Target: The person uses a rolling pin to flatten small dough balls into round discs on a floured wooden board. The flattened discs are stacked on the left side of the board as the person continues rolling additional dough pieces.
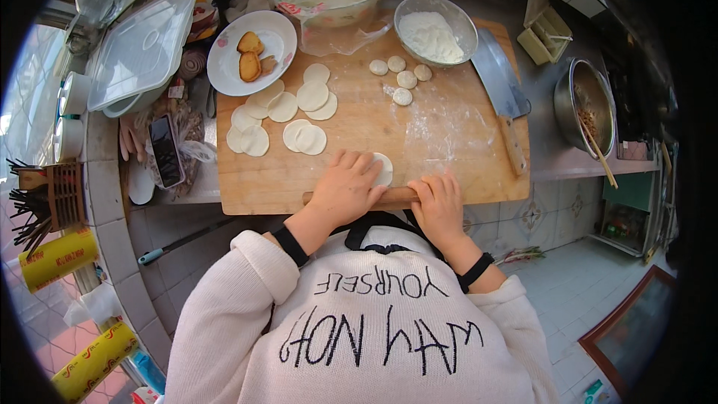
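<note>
A thin round of dough point(384, 169) lies near the front edge of the wooden board point(359, 123). My left hand point(346, 185) has its forefinger and thumb at the left side of this round, and its palm covers part of a wooden rolling pin point(397, 196). On the pin's right end rests my right hand point(438, 199), fingers curled over it. Several flat dough wrappers point(313, 95) overlap on the board's left half. Farther back are several small floured dough pieces point(406, 79). Loose flour point(449, 123) dusts the right half.
A cleaver point(499, 78) lies along the board's right edge, beside a glass bowl of flour point(432, 36). A plate point(224, 62) with browned food overlaps the back left corner. At right stands a metal bowl point(566, 95) with filling and chopsticks. A phone point(166, 151) lies at left.
</note>
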A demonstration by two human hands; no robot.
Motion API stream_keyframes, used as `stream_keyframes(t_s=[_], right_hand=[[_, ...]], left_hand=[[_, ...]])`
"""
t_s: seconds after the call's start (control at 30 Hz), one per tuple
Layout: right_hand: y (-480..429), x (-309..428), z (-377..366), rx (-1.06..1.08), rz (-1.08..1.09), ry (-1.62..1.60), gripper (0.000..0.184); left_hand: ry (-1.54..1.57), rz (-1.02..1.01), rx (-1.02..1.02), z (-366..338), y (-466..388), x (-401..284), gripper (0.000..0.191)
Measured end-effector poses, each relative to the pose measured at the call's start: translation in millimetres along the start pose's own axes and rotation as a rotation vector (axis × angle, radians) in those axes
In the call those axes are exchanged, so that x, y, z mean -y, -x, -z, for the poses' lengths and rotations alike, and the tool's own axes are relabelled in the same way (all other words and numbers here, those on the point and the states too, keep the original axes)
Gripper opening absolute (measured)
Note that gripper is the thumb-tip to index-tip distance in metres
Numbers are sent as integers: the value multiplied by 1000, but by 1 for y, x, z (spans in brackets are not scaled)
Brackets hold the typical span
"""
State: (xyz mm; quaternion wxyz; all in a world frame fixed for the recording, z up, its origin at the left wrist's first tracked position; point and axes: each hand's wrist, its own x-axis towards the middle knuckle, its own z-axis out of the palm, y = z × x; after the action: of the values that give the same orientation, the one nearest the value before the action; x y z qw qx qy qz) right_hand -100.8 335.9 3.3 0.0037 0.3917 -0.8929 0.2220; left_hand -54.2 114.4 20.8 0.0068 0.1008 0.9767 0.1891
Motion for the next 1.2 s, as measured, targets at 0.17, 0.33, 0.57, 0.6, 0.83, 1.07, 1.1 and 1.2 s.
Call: stream_keyframes(t_s=[0.17,0.33,0.57,0.6,0.83,1.07,1.1,1.2], right_hand=[[8,-4,2,-5,-29,-55,43],[5,-5,-3,77,-119,-48,45],[-14,-5,-11,128,-36,116,61],[-23,-9,-13,105,-35,137,62],[-37,-19,-15,86,-32,177,69],[9,3,-7,158,13,80,57],[8,3,-8,156,-3,83,53],[1,3,-10,111,9,54,42]], left_hand=[[104,178,141,11,23,3,40],[-23,238,59,9,46,11,58],[-118,280,9,-4,35,27,71],[-137,286,-16,-5,26,32,71],[-212,238,-64,-4,12,41,72],[-14,97,124,10,73,16,65],[62,124,109,11,67,17,59],[239,245,88,11,32,21,41]])
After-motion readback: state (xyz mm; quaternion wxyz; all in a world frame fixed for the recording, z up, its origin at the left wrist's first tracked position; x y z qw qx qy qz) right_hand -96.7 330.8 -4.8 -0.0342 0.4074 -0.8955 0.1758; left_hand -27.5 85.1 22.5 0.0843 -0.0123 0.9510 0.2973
